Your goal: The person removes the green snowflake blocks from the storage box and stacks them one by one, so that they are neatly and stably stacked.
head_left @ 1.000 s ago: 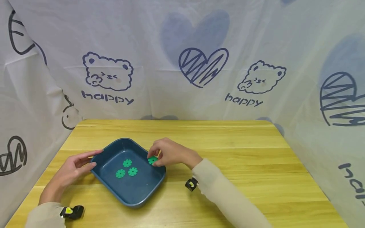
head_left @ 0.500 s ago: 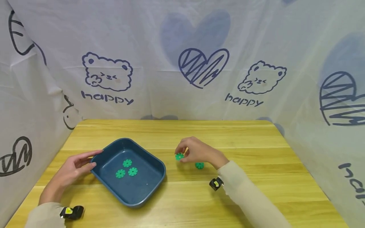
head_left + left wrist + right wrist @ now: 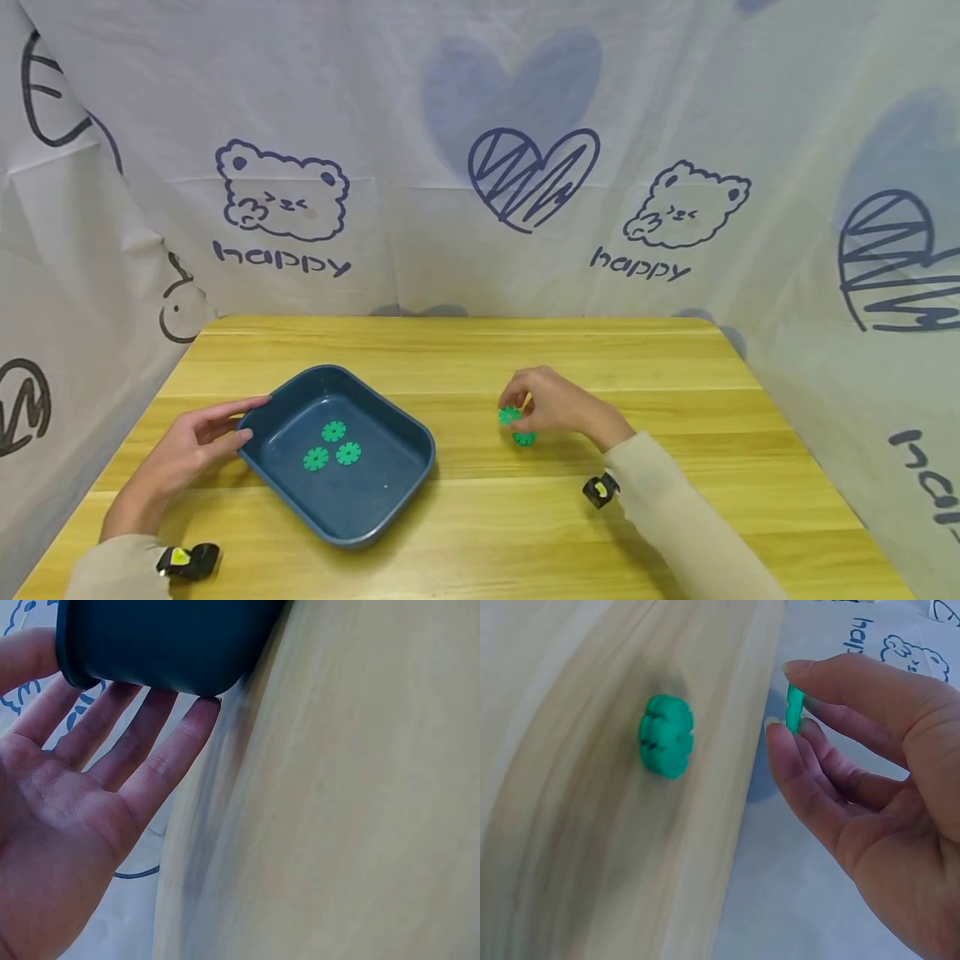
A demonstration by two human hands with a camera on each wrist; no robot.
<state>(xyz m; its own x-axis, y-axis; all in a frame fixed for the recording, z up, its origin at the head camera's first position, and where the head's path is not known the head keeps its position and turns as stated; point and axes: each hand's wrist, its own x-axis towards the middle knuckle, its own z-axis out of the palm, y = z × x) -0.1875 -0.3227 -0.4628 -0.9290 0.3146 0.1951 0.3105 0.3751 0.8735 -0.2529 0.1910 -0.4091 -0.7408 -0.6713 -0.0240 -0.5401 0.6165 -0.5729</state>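
Observation:
My right hand (image 3: 551, 404) pinches a green notched plastic disc (image 3: 509, 415) between thumb and fingertips. In the right wrist view the disc (image 3: 794, 709) shows edge-on between them. Close to this hand a small stack of the same green discs (image 3: 666, 736) lies on the table; in the head view the stack (image 3: 524, 439) is partly covered by the hand. My left hand (image 3: 180, 446) holds the left corner of a dark blue tray (image 3: 375, 518), thumb at the rim and fingers against the outer wall. Three green discs (image 3: 333, 431) lie flat inside the tray.
The tray stands left of centre on the yellow wooden table (image 3: 637, 358). White cloth (image 3: 420, 250) printed with hearts and bears hangs behind the table and along both sides. Each wrist wears a small black camera (image 3: 600, 490).
My right hand has taken a green disc out of the tray and carried it right, to above the stack on the table. The left hand has stayed at the tray's corner.

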